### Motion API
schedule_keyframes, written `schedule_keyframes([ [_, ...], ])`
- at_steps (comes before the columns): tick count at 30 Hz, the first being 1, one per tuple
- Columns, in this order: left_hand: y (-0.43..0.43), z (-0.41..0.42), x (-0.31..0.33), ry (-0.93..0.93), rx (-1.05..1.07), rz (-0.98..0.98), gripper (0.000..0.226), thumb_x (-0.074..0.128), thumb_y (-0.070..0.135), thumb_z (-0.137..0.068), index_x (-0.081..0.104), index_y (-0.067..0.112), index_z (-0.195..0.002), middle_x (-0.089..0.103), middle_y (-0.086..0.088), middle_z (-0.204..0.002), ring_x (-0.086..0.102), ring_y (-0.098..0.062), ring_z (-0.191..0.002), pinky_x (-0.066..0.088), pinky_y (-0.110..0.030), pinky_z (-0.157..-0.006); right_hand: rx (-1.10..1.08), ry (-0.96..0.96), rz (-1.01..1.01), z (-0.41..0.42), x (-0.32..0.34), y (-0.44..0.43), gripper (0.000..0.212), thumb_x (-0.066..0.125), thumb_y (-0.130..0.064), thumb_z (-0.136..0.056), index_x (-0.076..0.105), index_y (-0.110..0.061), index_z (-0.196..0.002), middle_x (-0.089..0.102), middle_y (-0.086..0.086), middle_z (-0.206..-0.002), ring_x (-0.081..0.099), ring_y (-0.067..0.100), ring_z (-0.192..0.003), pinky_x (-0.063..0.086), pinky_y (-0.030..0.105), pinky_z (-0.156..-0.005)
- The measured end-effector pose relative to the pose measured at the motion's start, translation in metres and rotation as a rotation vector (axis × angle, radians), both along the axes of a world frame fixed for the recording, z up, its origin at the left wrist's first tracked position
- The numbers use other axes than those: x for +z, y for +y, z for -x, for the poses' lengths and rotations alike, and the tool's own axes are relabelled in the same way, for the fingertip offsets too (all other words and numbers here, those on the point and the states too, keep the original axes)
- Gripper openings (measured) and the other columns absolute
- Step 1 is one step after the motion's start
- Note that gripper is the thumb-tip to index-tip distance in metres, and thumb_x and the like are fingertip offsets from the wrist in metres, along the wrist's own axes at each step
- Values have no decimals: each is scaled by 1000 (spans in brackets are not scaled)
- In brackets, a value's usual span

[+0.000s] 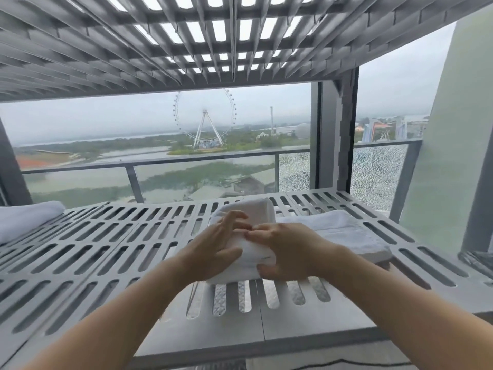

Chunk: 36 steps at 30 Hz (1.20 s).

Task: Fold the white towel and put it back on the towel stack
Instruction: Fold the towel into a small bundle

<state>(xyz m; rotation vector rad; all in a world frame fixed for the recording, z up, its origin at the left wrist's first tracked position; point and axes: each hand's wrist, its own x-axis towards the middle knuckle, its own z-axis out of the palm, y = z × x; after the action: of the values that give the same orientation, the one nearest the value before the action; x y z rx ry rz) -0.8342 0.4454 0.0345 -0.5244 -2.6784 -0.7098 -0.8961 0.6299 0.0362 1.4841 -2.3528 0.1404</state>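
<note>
On the middle of a grey slotted shelf [106,263], the white towel [257,213] sits folded into a thick, narrow bundle between both hands. Its long axis runs away from the person, one short end toward the near edge of the shelf and the other toward the window. The cloth is soft terry with rounded folded edges, and a thin stitched band crosses the near part. The left hand [213,249] grips the bundle's left side, fingers curled over the top and thumb pressed on the near face. The right hand [285,249] holds the right side, fingers bent over the top close to the left fingers and thumb tucked under the near corner. Whether the bundle rests fully on the shelf or is slightly lifted cannot be told. Just beside it on the right lies the towel stack [344,231], flat, white and wider than the bundle. The shelf is rigid, cut with rows of long, round-ended slots; an upper shelf [186,49] of the same pattern hangs overhead. Another white towel [24,220] lies at the far left.
</note>
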Motion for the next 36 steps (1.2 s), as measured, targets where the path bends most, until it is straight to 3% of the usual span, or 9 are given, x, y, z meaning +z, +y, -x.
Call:
schedule_keyframes([
  [3,-8,-4,-2,47,-18,103,74,50,38,-64,33,17,-133,50,0,-127,46,-15,-117,41,-28,-97,-45,15,-30,-4,1,-12,65,55,-37,-77,36,-20,-137,51,-1,-131,57,26,-105,48,33,-75],
  [9,-17,-5,-14,166,48,159,77,62,26,-65,34,17,-136,47,-1,-132,42,-15,-120,33,-19,-97,-118,15,-91,-10,1,-23,70,61,-33,-73,34,-17,-136,50,0,-131,57,26,-105,50,35,-76],
  [12,-21,-5,-18,223,70,147,77,69,26,-67,36,17,-136,46,-2,-135,45,-17,-121,31,-18,-96,-165,48,-87,-11,3,-30,55,59,-25,-75,41,-16,-127,55,0,-118,59,26,-99,42,31,-68],
  [16,-22,-7,-20,272,157,106,82,75,32,-65,36,18,-136,43,1,-139,46,-15,-118,30,-15,-92,-174,92,25,-12,7,-32,32,48,-12,-78,53,-16,-109,63,0,-103,61,27,-90,42,31,-68],
  [21,-18,-9,-26,233,167,48,75,69,17,-68,35,15,-135,39,-1,-140,44,-21,-122,35,-24,-95,-242,251,87,-3,20,-16,34,44,-9,-82,59,-23,-109,68,-4,-103,64,24,-90,45,32,-73],
  [25,-14,-8,-29,173,164,72,66,59,11,-74,35,15,-135,39,-3,-141,48,-25,-118,37,-25,-93,-245,12,-59,-2,11,-5,24,49,-20,-80,56,-22,-103,65,1,-104,61,25,-92,46,31,-72],
  [28,-14,-9,-29,152,165,84,63,57,11,-76,34,15,-134,41,-4,-139,52,-28,-112,43,-32,-92,-190,-113,-24,-5,6,-6,30,56,-30,-77,55,-21,-105,61,-1,-103,59,22,-91,49,34,-76],
  [33,-18,-12,-29,141,160,73,60,58,13,-78,36,16,-133,41,-4,-139,53,-30,-110,45,-41,-92,-151,-135,-20,-4,9,-5,44,63,-35,-69,54,-27,-111,60,-7,-102,57,17,-89,48,31,-73],
  [36,-18,-12,-32,167,175,62,57,58,15,-80,38,15,-134,42,-5,-140,54,-32,-110,46,-40,-91,-170,-133,-45,-2,6,-6,63,66,-40,-63,47,-31,-122,58,-10,-109,57,16,-94,45,28,-72],
])
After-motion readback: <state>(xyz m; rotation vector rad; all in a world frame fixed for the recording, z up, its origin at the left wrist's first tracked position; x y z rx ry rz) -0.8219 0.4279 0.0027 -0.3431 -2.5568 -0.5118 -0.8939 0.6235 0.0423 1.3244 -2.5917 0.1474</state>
